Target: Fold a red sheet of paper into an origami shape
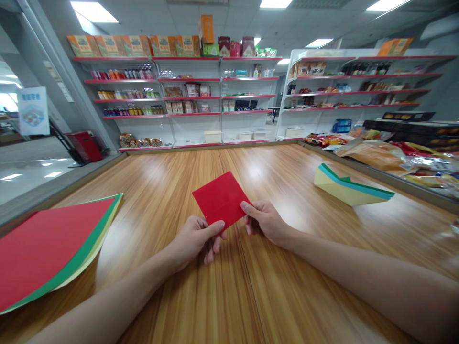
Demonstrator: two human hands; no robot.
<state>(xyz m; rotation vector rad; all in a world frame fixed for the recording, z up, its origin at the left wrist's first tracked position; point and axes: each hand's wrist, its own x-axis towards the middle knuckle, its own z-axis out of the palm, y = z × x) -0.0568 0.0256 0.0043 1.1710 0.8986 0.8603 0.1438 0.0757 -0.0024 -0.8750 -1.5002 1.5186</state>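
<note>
A red folded paper (223, 196), roughly square and tilted, is held up over the middle of the wooden table. My left hand (201, 237) pinches its lower edge, thumb on the front and fingers behind. At its right corner, my right hand (263, 219) grips the paper the same way. Faint crease lines cross the red surface. To the right on the table stand folded paper boats (351, 188) in yellow, blue and green, nested in one another. On the left lies a stack of paper sheets (53, 243), red on top, with green and pale yellow edges showing beneath.
The wooden table (172, 186) spreads around both hands, with a raised rim at its far and side edges. Bagged snacks (376, 153) lie beyond the right rim. Stocked shelves (190, 98) line the back, and a red cart (86, 145) stands past the left edge.
</note>
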